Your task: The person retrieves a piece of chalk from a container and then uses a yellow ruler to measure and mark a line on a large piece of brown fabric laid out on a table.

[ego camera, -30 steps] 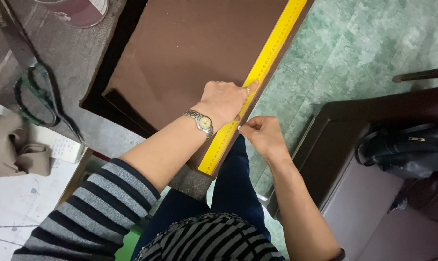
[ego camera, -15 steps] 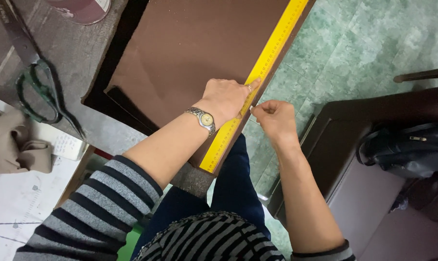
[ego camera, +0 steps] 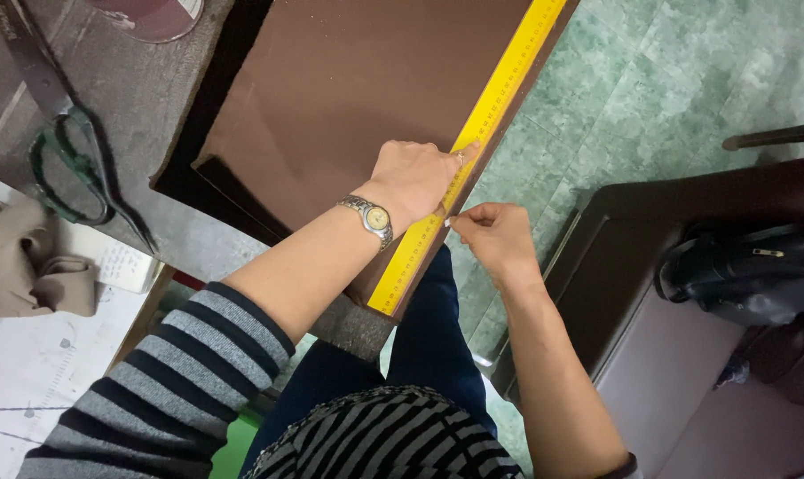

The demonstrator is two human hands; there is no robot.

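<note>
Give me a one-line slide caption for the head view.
Left hand pins a yellow ruler on brown sheet; right hand pinches at its edge.

A small white rectangular label or card (ego camera: 129, 266) with faint print lies at the left of the frame, beside beige cloth (ego camera: 25, 266).

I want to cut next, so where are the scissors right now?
In the head view the green-handled scissors lie at far left on the grey table, left of the brown sheet, above the beige cloth.
</note>
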